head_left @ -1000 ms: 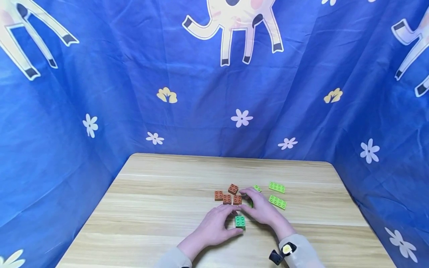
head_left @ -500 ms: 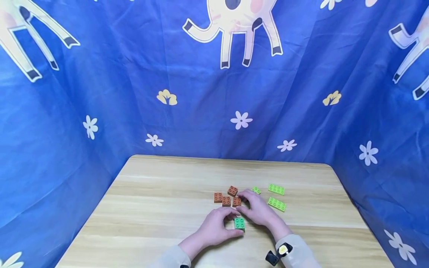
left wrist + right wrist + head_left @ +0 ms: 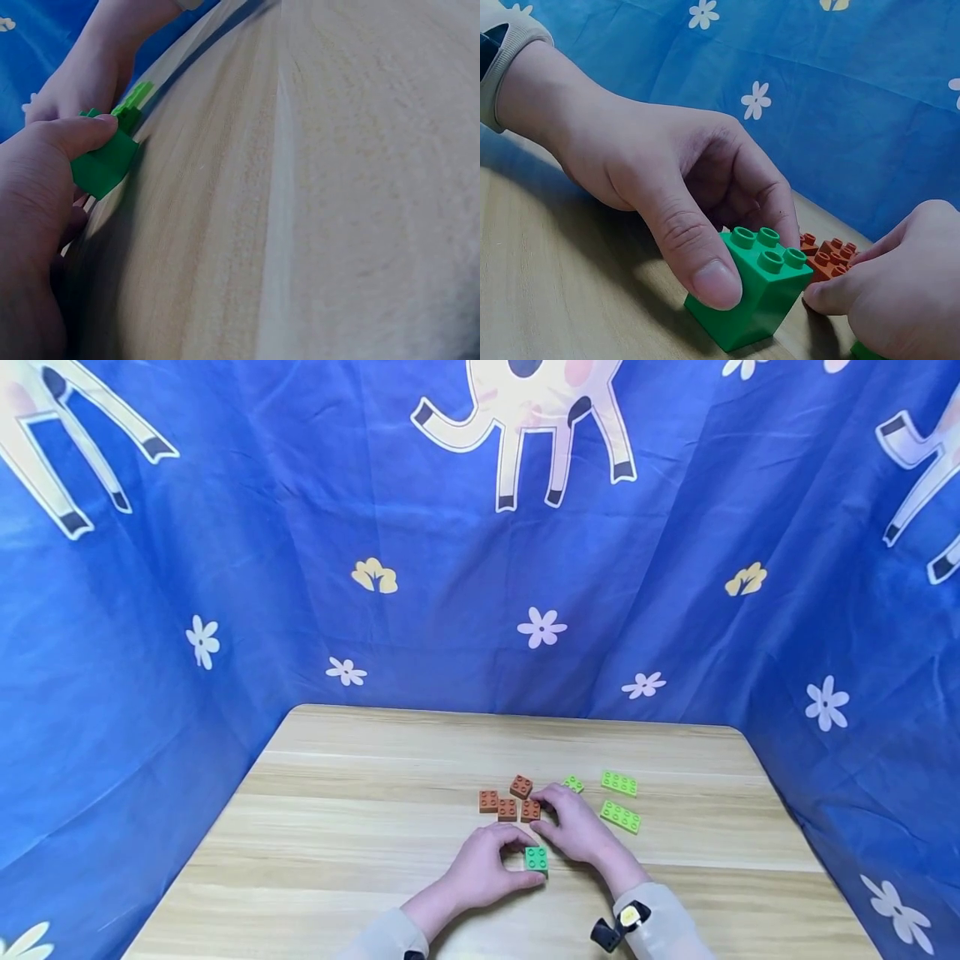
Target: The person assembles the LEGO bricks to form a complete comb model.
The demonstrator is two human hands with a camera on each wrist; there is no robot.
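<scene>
Thumb and fingers of the left hand [image 3: 483,870] grip a tall green brick [image 3: 536,859], standing studs up. The thumb lies flat on one side of this brick [image 3: 761,292] in the right wrist view. Just beyond it, the right hand [image 3: 576,828] has its thumb and fingertip at the near and far sides of a brown brick [image 3: 530,811]; the exact contact is partly hidden. Some green [image 3: 864,351] shows beneath the right palm in the right wrist view. In the left wrist view, the left hand [image 3: 37,195] holds the green brick [image 3: 109,165].
More brown bricks [image 3: 488,801] lie loosely grouped beyond the hands on the wooden table [image 3: 337,827]. To the right are two long lime bricks [image 3: 619,817] and a smaller lime one [image 3: 573,784]. A patterned blue cloth [image 3: 450,635] hangs behind and at both sides.
The right hand has shifted slightly left and nearer, its fingertips closing in around the brown brick. The left hand stays at the green brick, nearly still.
</scene>
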